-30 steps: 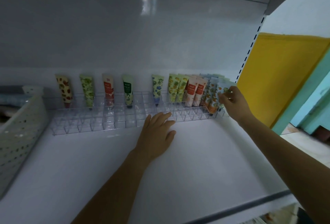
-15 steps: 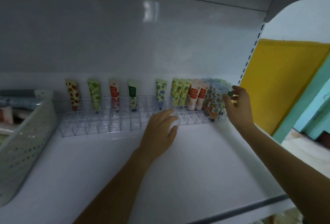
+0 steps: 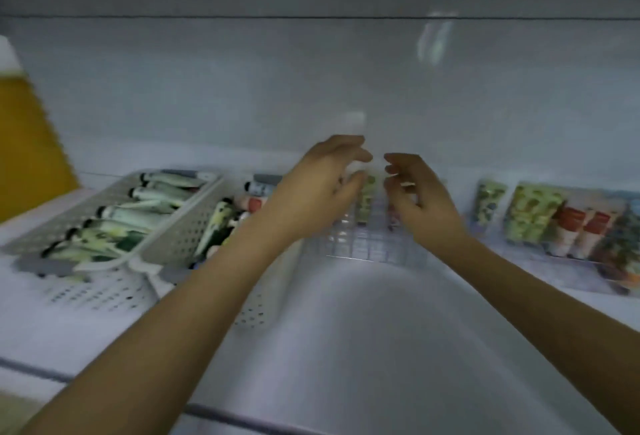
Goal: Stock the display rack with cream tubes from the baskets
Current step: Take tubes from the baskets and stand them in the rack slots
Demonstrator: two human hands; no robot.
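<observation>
Hovering over a white shelf [image 3: 346, 348], the person's left hand [image 3: 322, 192] and right hand [image 3: 420, 202] face each other just above a clear plastic display rack of small square compartments [image 3: 367, 247]. Both hands have loosely curled fingers, and neither visibly holds anything, though motion blur softens the fingertips. A green-patterned cream tube [image 3: 367, 199] stands in the rack's back row, showing in the gap between the hands.

To the left sits a pale grey perforated plastic basket [image 3: 166, 244] holding white-and-green cream tubes with black caps [image 3: 138, 214], laid side by side. A second perforated basket [image 3: 251, 317] lies partly hidden behind the left forearm, with more tubes in it. At the rack's right end stand green-and-yellow patterned tubes [image 3: 530, 216] and red-and-white tubes [image 3: 576, 232], packed close together. Most front compartments near the hands look unfilled.

The step in hand is probably fetching the next tube from a basket. It would go best by pinching one tube near its cap and lowering it cap-down into a vacant compartment. It should be kept upright so that neighbouring tubes are not knocked over, and placed beside matching designs.

No brand name or lettering can be read. Only blurred fruit or leaf prints and red label panels show.
</observation>
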